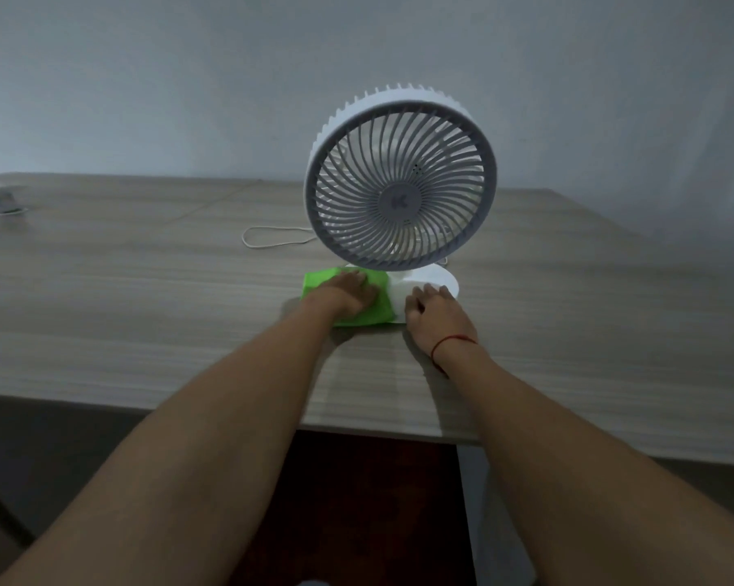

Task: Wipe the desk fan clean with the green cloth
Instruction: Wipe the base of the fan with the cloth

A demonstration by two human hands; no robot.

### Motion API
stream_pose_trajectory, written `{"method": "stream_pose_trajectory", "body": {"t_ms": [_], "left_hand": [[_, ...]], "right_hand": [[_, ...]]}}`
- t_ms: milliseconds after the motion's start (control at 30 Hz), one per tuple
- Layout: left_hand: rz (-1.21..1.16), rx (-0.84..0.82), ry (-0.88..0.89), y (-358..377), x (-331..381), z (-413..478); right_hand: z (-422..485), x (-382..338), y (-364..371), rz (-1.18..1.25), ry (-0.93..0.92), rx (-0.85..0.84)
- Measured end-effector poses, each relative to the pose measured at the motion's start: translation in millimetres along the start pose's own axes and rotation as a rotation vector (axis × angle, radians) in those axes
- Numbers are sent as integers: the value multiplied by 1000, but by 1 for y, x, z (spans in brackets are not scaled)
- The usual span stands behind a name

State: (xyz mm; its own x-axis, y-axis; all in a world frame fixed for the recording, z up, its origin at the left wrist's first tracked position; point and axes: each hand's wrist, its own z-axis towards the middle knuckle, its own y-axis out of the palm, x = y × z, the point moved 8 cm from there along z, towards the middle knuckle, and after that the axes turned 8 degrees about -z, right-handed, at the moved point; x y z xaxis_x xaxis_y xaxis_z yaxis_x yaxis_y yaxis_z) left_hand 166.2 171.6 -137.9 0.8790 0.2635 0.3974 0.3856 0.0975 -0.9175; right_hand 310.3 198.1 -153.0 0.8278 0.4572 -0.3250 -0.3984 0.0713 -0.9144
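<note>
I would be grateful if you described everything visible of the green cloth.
The green cloth is bright, soft-looking fabric, apparently folded into a rough rectangle. It lies flat on the wooden table, just left of the fan's white round base, and its right edge meets or overlaps that base. The left hand rests on top of it, palm down, covering its middle, so only its corners and edges show.

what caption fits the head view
A left hand presses green cloth beside the desk fan base, right hand resting on it
</note>
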Motion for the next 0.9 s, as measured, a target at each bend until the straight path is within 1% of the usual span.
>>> {"method": "stream_pose_trajectory", "body": {"t_ms": [100,233,333,467,500,600,733,900], "left_hand": [[-59,18,-53,-7,-2,12],[-80,100,5,4,-8,11],[-35,67,99,16,-5,-5],[-159,125,245,19,7,-42],[-188,120,254,20,6,-47],[-262,76,193,14,2,-41],[-111,31,70,5,-1,-13],[-78,86,23,22,-21,3]], "right_hand": [[4,2,4,-10,-8,5],[6,0,3,-2,-14,18],[7,3,2,16,-1,2],[7,2,3,18,1,-9],[6,2,3,21,3,-9],[3,1,3,28,20,11],[-1,0,-2,29,36,77],[0,1,-1,23,46,76]]}}
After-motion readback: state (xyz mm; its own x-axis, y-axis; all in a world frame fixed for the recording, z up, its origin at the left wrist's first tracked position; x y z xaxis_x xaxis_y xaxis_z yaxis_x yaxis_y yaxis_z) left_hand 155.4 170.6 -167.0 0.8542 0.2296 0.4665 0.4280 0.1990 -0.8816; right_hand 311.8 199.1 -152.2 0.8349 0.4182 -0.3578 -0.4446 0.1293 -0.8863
